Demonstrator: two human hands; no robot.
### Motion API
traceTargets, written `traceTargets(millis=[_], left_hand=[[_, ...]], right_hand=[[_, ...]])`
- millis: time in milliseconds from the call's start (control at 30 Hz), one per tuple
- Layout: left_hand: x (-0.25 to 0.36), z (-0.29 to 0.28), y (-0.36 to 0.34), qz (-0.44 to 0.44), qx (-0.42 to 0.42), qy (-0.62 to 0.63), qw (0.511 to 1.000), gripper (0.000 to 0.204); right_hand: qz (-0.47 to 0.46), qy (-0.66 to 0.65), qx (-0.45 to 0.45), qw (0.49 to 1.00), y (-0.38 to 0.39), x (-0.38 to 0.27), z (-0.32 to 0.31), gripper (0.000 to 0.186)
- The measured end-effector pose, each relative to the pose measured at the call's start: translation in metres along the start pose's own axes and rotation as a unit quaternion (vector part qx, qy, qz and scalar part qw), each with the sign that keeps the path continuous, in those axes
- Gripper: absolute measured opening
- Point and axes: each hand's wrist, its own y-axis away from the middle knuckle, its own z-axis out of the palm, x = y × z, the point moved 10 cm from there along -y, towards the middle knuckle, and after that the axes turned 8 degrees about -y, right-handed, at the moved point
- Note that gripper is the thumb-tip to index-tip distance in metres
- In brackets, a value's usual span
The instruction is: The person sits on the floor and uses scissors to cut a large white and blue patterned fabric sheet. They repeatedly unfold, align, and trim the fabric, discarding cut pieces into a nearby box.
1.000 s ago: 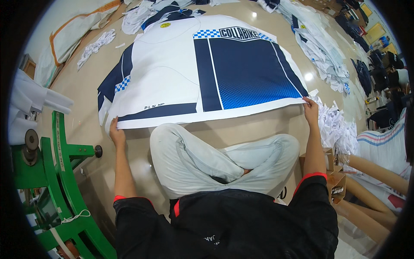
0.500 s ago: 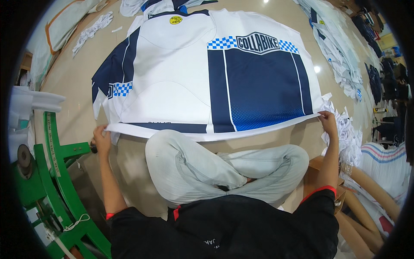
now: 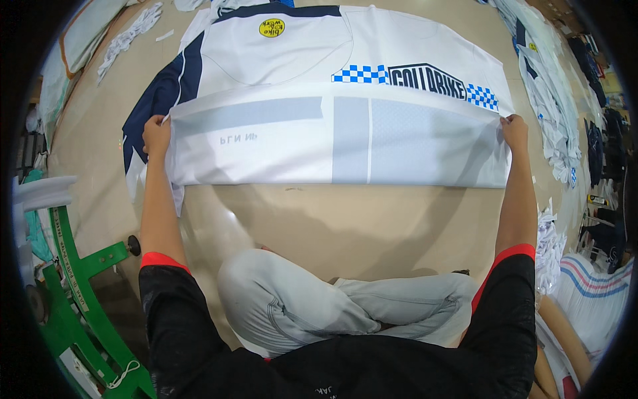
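Note:
A large printed jersey fabric piece [image 3: 279, 50] in white and navy, with blue checks and a round yellow patch, lies spread on the floor in front of my crossed legs. Its lower part is folded up over itself, showing the pale reverse [image 3: 279, 153] with faint print showing through. My left hand [image 3: 157, 133] pinches the left end of the turned-up edge beside the navy sleeve part [image 3: 139, 113]. My right hand [image 3: 514, 130] pinches the right end of that edge, below the checked band.
White scraps [image 3: 126, 36] and fabric piles [image 3: 545, 106] lie on the tiled floor [image 3: 319, 219]. A green metal frame [image 3: 86, 279] stands at my left. At my right are white scraps [image 3: 550, 233], a striped sack [image 3: 591, 292], brown cardboard rolls [image 3: 565, 332] and dark items along the edge.
Both hands have moved forward from near my knees, lifting the fabric's near edge and folding it over, so the pale underside now covers the lower printed panels.

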Motion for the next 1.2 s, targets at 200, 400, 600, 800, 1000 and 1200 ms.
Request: traceTargets(millis=[200,400,600,800,1000,1200], left_hand=[[0.034,0.010,0.061,0.222,0.119,0.055,0.966,0.040],[0.038,-0.004,0.205,0.486,-0.050,-0.009,0.873,0.047],[0.026,0.011,0.187,0.474,0.020,-0.041,0.880,0.027],[0.006,0.007,0.234,0.500,0.001,-0.044,0.865,0.014],[-0.004,-0.011,0.277,0.473,-0.002,0.001,0.881,0.013],[-0.024,0.004,0.285,0.447,-0.027,-0.017,0.894,0.014]], right_hand=[[-0.070,-0.144,0.077,0.984,0.047,-0.045,0.023,0.041],[-0.215,-0.059,-0.062,0.973,0.207,-0.050,0.011,0.046],[-0.208,-0.015,-0.048,0.977,0.207,-0.037,0.016,0.038],[-0.230,0.064,-0.064,0.969,0.181,-0.008,0.018,0.021],[-0.124,0.089,-0.132,0.979,0.187,0.007,0.020,0.020],[-0.198,0.046,-0.022,0.979,0.217,0.031,0.007,0.036]])
